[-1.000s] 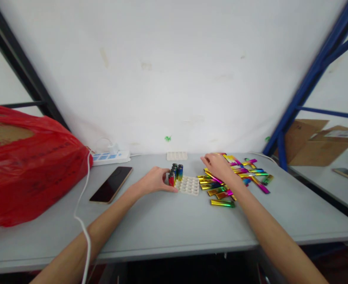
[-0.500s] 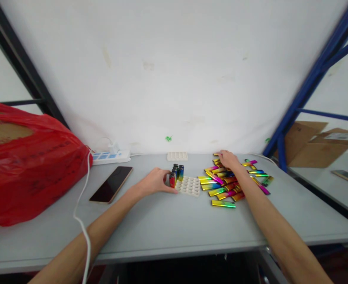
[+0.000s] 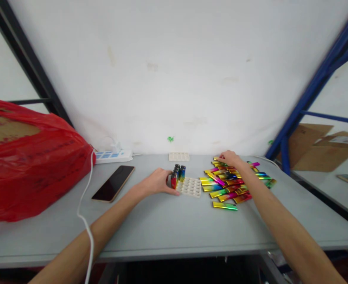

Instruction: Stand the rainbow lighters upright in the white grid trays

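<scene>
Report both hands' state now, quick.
Left hand: curled against the white tray by the upright tubes; grip unclear.
Right hand: resting on the pile of rainbow sticks; grip unclear.

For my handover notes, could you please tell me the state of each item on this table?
tray: mostly empty, left end filled.
upright lighters: standing in tray.
loose lighters: lying flat.
phone: face up, screen dark.
power strip: charger plugged in.
left hand: cupped at tray.
right hand: fingers on loose lighters.

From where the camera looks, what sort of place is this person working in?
Probably a small workshop or packing bench: a grey work table carries a pile of rainbow lighters and a slotted tray, with a blue rack and cardboard boxes alongside.
</scene>
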{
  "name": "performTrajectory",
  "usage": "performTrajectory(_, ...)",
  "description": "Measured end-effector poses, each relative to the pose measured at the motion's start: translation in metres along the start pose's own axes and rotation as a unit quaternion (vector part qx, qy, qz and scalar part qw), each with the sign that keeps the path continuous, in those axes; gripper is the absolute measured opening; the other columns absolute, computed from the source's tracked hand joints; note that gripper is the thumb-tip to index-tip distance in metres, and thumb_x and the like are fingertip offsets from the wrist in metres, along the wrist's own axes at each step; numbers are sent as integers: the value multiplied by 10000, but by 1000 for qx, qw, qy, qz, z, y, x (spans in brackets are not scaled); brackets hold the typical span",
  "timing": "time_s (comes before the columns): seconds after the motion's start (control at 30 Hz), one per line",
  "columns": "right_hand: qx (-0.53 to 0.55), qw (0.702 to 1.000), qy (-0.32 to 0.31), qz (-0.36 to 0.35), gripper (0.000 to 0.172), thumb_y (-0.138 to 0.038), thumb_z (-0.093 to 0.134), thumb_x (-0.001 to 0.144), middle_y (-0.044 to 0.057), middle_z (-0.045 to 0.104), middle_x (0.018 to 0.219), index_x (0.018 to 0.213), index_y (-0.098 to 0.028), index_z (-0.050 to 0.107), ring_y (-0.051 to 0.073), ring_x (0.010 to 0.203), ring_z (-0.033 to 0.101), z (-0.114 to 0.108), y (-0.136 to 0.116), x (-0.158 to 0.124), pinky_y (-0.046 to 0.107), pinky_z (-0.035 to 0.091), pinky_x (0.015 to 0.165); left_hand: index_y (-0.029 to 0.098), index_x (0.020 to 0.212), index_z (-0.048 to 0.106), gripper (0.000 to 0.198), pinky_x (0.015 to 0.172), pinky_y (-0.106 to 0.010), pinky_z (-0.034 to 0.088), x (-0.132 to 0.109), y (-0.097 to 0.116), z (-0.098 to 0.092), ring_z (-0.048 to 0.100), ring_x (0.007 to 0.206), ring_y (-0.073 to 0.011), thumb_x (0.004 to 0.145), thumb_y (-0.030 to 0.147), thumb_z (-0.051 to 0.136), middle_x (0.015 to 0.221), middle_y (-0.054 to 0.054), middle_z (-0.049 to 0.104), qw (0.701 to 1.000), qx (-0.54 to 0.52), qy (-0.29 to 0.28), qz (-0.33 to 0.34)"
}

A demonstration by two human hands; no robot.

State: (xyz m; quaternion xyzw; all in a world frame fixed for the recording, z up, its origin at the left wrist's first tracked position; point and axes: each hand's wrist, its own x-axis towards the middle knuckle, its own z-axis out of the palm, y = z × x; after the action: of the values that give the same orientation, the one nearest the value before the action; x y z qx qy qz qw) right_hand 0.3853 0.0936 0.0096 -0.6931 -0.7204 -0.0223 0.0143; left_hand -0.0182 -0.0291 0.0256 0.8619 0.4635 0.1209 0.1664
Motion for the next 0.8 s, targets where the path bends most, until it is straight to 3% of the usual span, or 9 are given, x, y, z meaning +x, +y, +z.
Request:
performTrajectory(0.2,17,999,29,-24,286,-363,599,1060,162,790,1211,1188,-181,778,264,1109,725,-13,-9,-12,313,525,925,190,913,709,651,596,-264,346,1,-3,4,637,681,-205,634,758,864,740,2,697,1000,9,5,7)
performTrajectory(0.33,189,977,86,-55,367,-454,463,1107,64,799,860,1215,-206,712,204,782,715,-24,-30,-36,285,509,754,190,911,717,649,598,-269,342,1,-1,4,637,685,-211,644,765,852,740,-3,695,1000,8,8,9)
performTrajectory(0.43,357,916,138,-123,437,-632,616,975,10,718,723,1042,-222,748,188,668,621,-33,-58,-54,291,463,670,182,908,717,652,613,-276,351,2,-1,4,647,704,-224,645,762,854,768,-24,714,1000,12,11,10)
performTrajectory(0.53,531,827,139,-120,520,-721,764,800,-5,642,686,870,-207,720,173,665,558,-36,-90,-69,296,461,657,181,906,715,658,604,-276,351,2,-1,4,645,688,-221,641,766,855,751,-20,713,1000,9,7,7)
performTrajectory(0.7,748,658,49,-71,572,-723,854,700,-13,642,837,898,-225,653,146,762,603,-26,-130,-92,293,544,738,180,923,722,634,613,-273,365,1,0,4,649,697,-220,661,742,854,768,-16,720,1000,5,7,5)
performTrajectory(0.8,778,621,-23,-88,585,-731,831,730,-23,659,870,962,-249,594,126,662,597,-21,-142,-104,303,553,661,175,938,725,633,627,-274,376,0,2,4,651,706,-221,666,731,853,797,-23,732,1000,3,5,2)
